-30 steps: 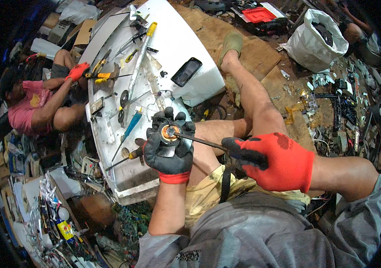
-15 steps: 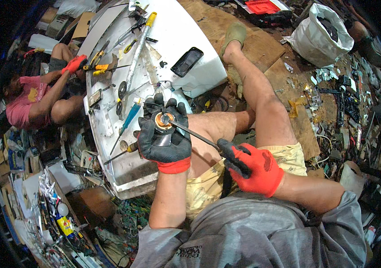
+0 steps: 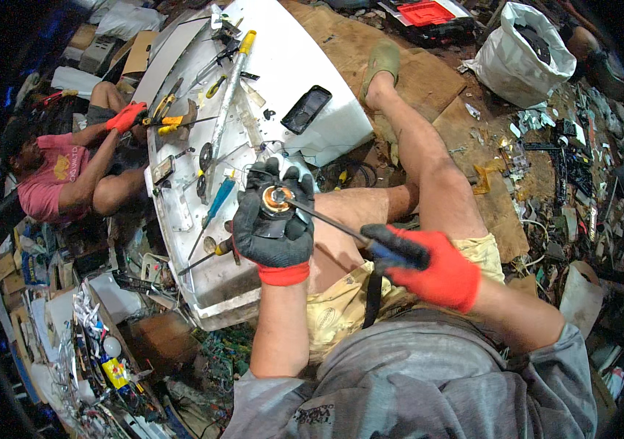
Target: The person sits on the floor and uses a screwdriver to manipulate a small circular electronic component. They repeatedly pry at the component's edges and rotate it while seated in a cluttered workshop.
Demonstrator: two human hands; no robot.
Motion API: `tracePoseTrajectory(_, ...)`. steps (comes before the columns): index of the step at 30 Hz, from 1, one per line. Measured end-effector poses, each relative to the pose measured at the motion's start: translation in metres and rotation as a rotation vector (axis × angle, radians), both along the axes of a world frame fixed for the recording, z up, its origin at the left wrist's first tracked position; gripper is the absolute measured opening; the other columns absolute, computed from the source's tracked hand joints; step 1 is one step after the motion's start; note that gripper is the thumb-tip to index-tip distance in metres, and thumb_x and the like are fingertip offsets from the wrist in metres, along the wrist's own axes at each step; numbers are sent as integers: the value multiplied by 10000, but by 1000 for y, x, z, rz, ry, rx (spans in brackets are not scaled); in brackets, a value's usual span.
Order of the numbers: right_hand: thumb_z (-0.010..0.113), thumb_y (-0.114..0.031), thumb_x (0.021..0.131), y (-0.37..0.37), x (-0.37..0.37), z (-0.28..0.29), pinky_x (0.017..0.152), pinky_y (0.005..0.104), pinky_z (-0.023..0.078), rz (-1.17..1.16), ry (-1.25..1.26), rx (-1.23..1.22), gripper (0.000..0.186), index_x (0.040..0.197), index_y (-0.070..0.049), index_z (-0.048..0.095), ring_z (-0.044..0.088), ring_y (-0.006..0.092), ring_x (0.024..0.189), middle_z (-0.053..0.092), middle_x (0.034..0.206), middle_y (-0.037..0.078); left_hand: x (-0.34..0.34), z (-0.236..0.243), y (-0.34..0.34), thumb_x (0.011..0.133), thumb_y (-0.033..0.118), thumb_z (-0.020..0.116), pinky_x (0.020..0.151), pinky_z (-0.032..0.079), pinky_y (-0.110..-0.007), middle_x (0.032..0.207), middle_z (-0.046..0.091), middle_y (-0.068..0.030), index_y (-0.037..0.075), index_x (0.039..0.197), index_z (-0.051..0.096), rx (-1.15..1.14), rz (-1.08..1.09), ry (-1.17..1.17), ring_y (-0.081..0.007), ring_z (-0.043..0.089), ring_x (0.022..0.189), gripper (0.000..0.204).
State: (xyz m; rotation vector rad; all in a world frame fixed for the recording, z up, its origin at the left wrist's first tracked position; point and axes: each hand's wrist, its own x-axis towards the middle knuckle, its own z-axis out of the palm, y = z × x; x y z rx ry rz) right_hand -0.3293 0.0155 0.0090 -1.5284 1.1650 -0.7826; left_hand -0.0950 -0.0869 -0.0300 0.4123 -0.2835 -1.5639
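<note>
My left hand [image 3: 275, 245], in a black and red glove, is curled palm up round a small round part with a copper coil [image 3: 277, 200]. A long screwdriver [image 3: 334, 222] is in my gloved right hand [image 3: 440, 271], its dark blue handle partly wrapped by the fingers. The shaft slants up to the left, and its tip meets the coil's middle. Beyond my left hand, a teal-handled screwdriver [image 3: 220, 196] and a yellow-handled screwdriver [image 3: 222, 247] lie on the white panel [image 3: 345, 135].
A black rectangular shell [image 3: 307, 108] and a long metal tool with a yellow end [image 3: 228, 95] lie on the panel. Across it, a seated person in pink [image 3: 55, 175] handles tools. Scrap heaps [image 3: 99, 351] flank me; a white sack [image 3: 520, 69] stands far right.
My right hand has shifted a little right and up, and more of the screwdriver's handle shows. The coiled part stays in my left hand, with the screwdriver's tip still at it.
</note>
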Motion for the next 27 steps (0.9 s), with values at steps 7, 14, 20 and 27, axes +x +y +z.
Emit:
tracePoseTrajectory(7,711,-122,826,1,-24,32,813,390,547,34,6,-111,522,1325,-59,572,697,318,944,705,1029,146,9,8,7,915,541,548,1123,319,-640,1450,463,-231,38,1465,421,-113,-305,146,-432,456,1328,756)
tracePoseTrajectory(14,744,-175,802,25,-14,16,880,409,544,14,53,-11,518,1280,-48,592,673,344,1042,686,1118,174,4,19,19,934,593,486,1080,358,-665,1566,320,-216,61,1528,324,-132,-364,169,-447,376,1388,814)
tracePoseTrajectory(20,767,-159,761,32,-13,14,836,432,555,-14,157,-151,601,1312,-27,566,680,375,968,667,1116,206,5,20,17,912,567,556,1078,343,-695,1516,374,-228,20,1482,375,-135,-384,273,-444,382,1380,810)
tracePoseTrajectory(27,762,-139,754,28,0,6,813,429,557,-17,282,-190,641,1346,-29,543,676,367,951,659,1099,194,3,21,17,936,591,480,1089,336,-681,1551,332,-235,58,1508,368,-97,-355,239,-464,393,1372,790)
